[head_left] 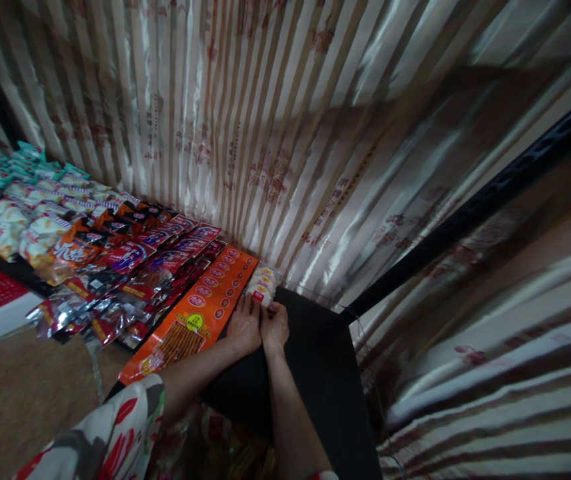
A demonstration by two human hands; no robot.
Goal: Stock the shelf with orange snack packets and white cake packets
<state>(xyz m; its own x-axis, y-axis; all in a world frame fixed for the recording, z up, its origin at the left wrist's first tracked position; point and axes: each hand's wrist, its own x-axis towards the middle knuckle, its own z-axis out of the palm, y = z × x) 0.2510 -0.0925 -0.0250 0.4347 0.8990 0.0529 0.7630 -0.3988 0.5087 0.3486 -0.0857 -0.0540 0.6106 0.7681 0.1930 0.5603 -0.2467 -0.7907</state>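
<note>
Several small white snack packets (264,277) with yellow and red print stand in a row on the black shelf (323,360), right of the orange packs. The fingers of my left hand (245,328) are on the left front of the nearest packet, which has a red label. Beside it, my right hand (274,328) grips the same packet at its front right, fingers bent. The undersides of both hands' fingertips are hidden. Flat orange packs (215,283) with a picture of brown sticks lie close to my left hand and forearm.
Left along the shelf are red and dark packets (160,267), orange and black packets (78,245), white packets (10,223) and green-topped packets (28,157). A striped, shiny curtain (265,133) hangs behind. A black post (465,213) rises at the right corner. More packets are dimly visible below.
</note>
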